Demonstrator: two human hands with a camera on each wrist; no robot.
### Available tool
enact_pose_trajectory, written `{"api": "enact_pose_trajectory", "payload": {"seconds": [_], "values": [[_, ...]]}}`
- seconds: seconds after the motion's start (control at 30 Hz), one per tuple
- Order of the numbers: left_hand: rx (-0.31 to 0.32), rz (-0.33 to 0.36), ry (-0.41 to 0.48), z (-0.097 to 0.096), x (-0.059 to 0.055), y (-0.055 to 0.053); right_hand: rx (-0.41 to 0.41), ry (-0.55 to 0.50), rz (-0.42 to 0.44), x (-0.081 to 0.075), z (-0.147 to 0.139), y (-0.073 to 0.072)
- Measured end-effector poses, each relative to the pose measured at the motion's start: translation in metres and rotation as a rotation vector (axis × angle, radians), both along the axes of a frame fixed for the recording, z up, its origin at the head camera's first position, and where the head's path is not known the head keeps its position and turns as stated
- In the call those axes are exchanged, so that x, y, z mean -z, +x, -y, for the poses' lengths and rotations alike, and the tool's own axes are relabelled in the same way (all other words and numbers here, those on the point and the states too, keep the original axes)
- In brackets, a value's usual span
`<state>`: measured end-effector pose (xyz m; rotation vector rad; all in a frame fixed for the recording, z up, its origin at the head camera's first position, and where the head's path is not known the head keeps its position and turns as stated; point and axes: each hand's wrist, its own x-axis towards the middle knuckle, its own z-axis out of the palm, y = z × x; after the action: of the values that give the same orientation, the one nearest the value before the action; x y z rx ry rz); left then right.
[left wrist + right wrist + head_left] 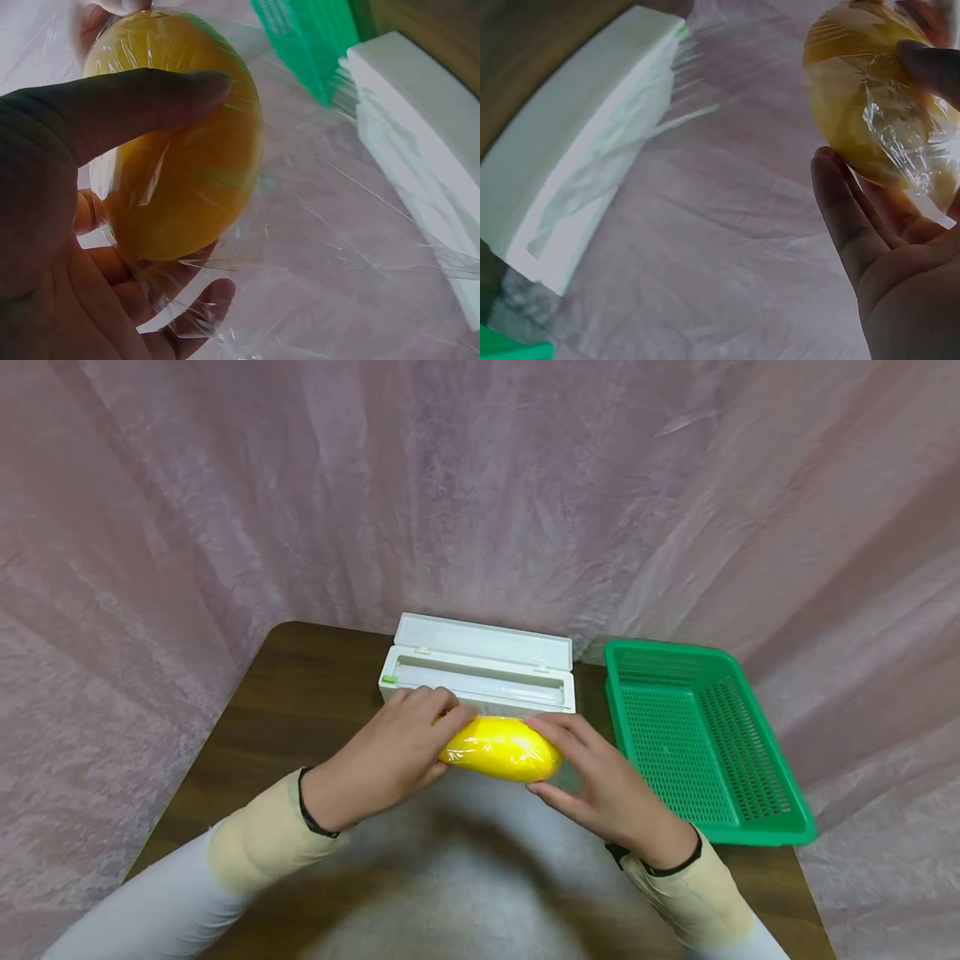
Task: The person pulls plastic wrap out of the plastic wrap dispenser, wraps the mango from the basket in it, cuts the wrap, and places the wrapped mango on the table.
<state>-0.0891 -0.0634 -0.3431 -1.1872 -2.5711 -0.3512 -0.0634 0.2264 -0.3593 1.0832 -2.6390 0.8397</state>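
A smooth yellow mango-shaped fruit is held up between both hands, with clear cling film around it. My left hand grips its left end, thumb lying across the film-covered skin in the left wrist view. At the right end, my right hand holds it between thumb and fingers. Loose, creased cling film spreads from the fruit towards a white film dispenser, which stands just behind the hands with its lid up. Inside the dispenser lies a film roll. Some fingertips are hidden behind the fruit.
A green perforated plastic basket stands on the right side of the dark wooden table. Behind the table hangs a pinkish curtain. A small green piece sits at the dispenser's left end.
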Motion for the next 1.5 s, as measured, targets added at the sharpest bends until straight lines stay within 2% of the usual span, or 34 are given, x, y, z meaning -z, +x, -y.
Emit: {"api": "enact_pose_trajectory", "payload": {"seconds": [0.43,0.57,0.83,1.0,1.13,1.5], "values": [[-0.035,0.118,-0.028,-0.002,0.036,0.025,0.013,-0.039,0.103,0.042,0.003,0.021],[-0.049,0.157,-0.013,-0.001,0.048,0.029,0.024,-0.057,0.121,0.055,0.006,0.025],[-0.06,0.185,-0.017,0.001,0.077,0.037,-0.001,-0.089,0.132,0.081,0.009,0.032],[-0.083,0.205,-0.031,0.0,0.094,0.041,0.005,-0.091,0.142,0.096,0.009,0.033],[-0.108,0.24,-0.004,0.0,0.106,0.041,0.01,-0.096,0.173,0.109,0.011,0.032],[-0.141,0.334,0.04,0.0,0.131,0.038,0.041,-0.109,0.213,0.137,0.014,0.032]]}}
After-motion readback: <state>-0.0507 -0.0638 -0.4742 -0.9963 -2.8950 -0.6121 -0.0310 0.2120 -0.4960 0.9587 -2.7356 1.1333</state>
